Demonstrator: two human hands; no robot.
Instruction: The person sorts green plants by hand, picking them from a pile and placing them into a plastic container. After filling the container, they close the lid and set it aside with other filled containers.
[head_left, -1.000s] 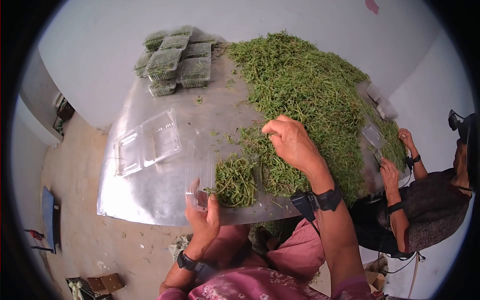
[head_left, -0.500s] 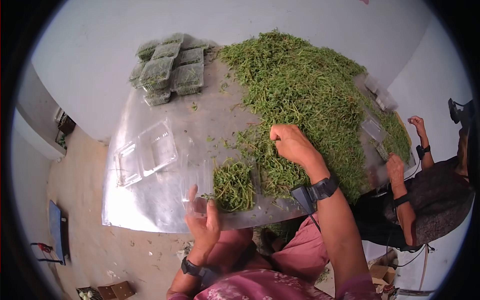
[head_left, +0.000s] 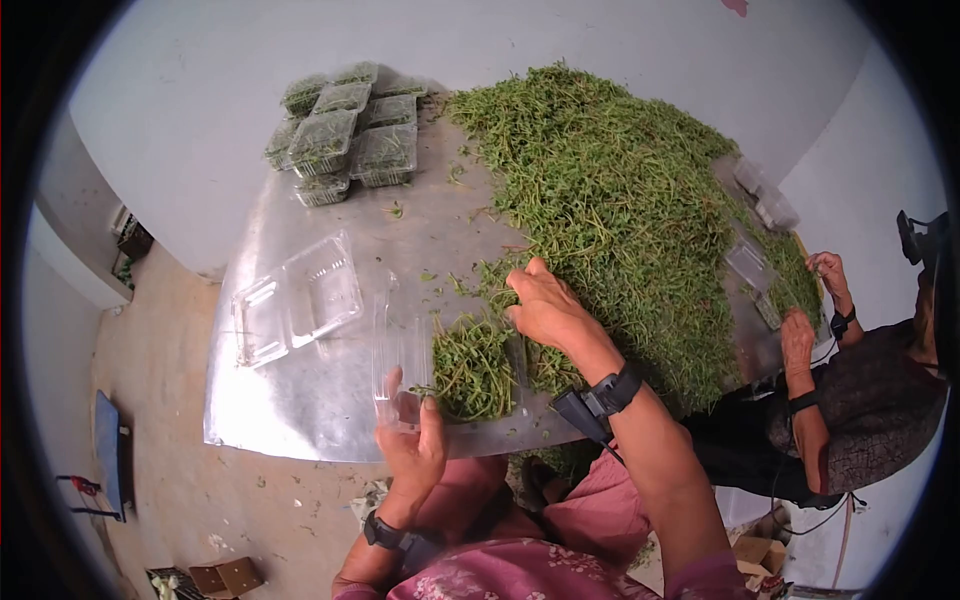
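Closest in, the person's left hand [head_left: 410,450] is clamped on the near edge of an open clear clamshell box [head_left: 398,362], thumb on one side and fingertips up over the rim of the empty lid half. The box sits on the shiny metal table [head_left: 300,410], right at its near edge. The half of the box toward the right hand is stuffed with a clump of cut greens [head_left: 470,372]. Just past that clump is the right hand [head_left: 545,310], back facing up and fingers curled down into the loose stems where the box meets the heap. You can't really tell if it's actually pinching a bunch or just resting there, since the fingertips are hidden under the hand. Both wrists have dark bands on them. Out beyond the right hand, and spreading away to its far side, is the big pile of greens [head_left: 620,190], which covers most of that end of the table. Off past the left hand, a bit further out, a second clamshell [head_left: 295,298] lies open with nothing in it, well apart from the held one. Way out beyond that, at the far edge of the table, is a stack of closed boxes [head_left: 345,130] already filled with greens. Over past the right hand, on the other side of the pile, a co-worker's hands [head_left: 800,340] are at the edge of the heap by another clear box [head_left: 748,265].
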